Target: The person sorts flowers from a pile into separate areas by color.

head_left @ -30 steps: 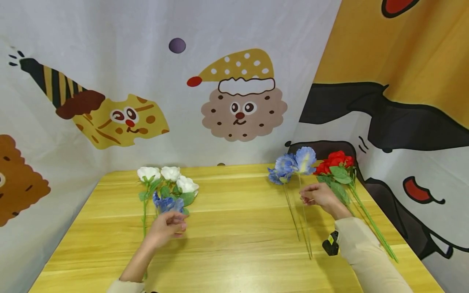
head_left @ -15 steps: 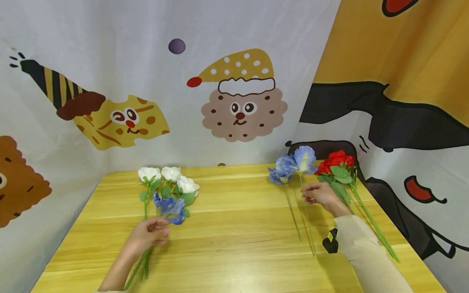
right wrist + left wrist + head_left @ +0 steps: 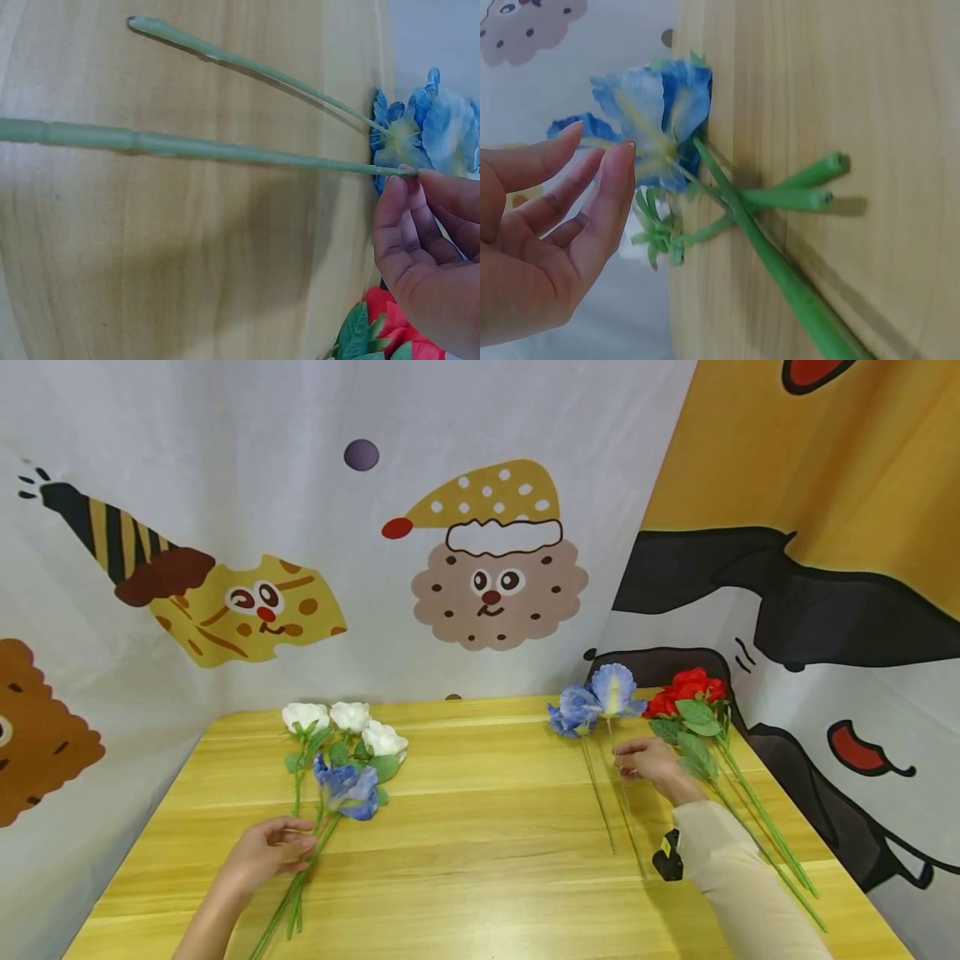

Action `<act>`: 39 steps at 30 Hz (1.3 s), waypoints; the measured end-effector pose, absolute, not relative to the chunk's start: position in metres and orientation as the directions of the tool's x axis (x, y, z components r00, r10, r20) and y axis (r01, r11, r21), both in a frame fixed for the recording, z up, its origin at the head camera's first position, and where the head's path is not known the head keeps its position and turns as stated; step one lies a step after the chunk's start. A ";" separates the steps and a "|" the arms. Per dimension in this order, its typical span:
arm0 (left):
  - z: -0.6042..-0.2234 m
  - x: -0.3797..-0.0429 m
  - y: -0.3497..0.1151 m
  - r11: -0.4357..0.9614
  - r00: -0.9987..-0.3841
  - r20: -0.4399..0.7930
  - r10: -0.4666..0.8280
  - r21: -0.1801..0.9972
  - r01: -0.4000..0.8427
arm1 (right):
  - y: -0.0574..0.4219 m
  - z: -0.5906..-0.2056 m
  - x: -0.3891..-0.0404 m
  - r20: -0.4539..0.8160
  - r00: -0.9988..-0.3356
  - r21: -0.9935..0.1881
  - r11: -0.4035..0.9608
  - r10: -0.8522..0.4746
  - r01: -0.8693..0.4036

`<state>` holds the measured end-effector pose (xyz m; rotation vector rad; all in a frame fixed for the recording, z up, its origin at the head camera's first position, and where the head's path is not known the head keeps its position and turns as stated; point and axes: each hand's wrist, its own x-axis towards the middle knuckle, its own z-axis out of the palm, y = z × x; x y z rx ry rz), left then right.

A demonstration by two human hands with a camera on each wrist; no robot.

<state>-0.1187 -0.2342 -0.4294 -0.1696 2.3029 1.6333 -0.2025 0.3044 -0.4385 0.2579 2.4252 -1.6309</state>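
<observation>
In the head view my left hand [image 3: 266,856] is beside the green stems [image 3: 296,889] on the left of the table. Its fingers are loosely bent, with nothing between them in the left wrist view. A blue artificial flower [image 3: 348,789] lies over the leaves of several white artificial roses [image 3: 384,739]. Over on the right, my right hand [image 3: 648,764] pinches the thin stem of an artificial blue flower [image 3: 615,689] between thumb and fingers. Another blue flower [image 3: 576,710] lies just left of it, its stem [image 3: 262,71] visible in the right wrist view.
Red artificial roses [image 3: 690,689] lie at the table's right edge, their long green stems running toward the front. The wooden table [image 3: 480,827] meets a printed curtain [image 3: 480,435] at its back. A small black object [image 3: 667,857] is at my right sleeve.
My left hand has drawn away from the left blue flower, moving toward the left and front. My right hand has shifted slightly left with the pinched blue flower.
</observation>
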 end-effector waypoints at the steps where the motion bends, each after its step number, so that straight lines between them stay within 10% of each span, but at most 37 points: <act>1: -0.429 -0.118 -0.236 0.343 -0.943 -0.323 0.080 0.897 -0.278 | 0.304 -0.439 -0.202 -0.265 -0.964 -0.891 0.376 0.028 0.256; 39: -0.455 -0.118 -0.260 0.405 -0.914 -0.405 0.024 0.840 -0.362 | 0.311 -0.435 -0.193 -0.235 -0.970 -0.900 0.389 -0.056 0.195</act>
